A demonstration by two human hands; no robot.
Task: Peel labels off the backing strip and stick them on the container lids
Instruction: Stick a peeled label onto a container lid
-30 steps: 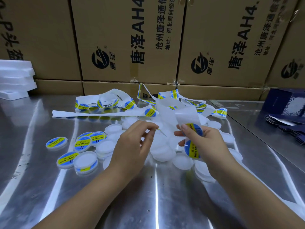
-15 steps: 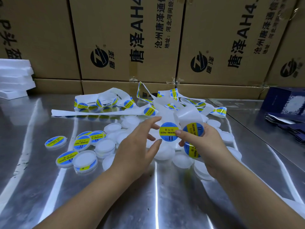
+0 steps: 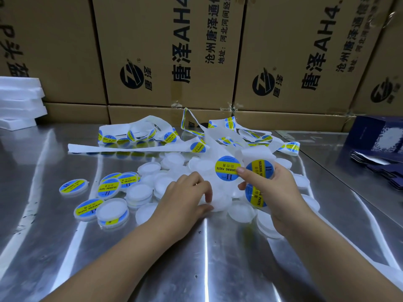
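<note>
Few labelled lids (image 3: 108,188) lie left of the left hand (image 3: 185,197), which grips a blank lid (image 3: 221,202); the right hand (image 3: 277,192) pinches the backing strip (image 3: 257,154), a peeled label (image 3: 227,168) at its fingertip; most lids look unlabelled

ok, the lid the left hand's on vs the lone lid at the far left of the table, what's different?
The bare lid has a plain white top, while the lone lid carries a blue and yellow label. The bare lid sits in the pile, with the left hand pinching its edge. The lone lid lies apart from the pile, untouched. Both are round, white and lying on the metal table.
</note>
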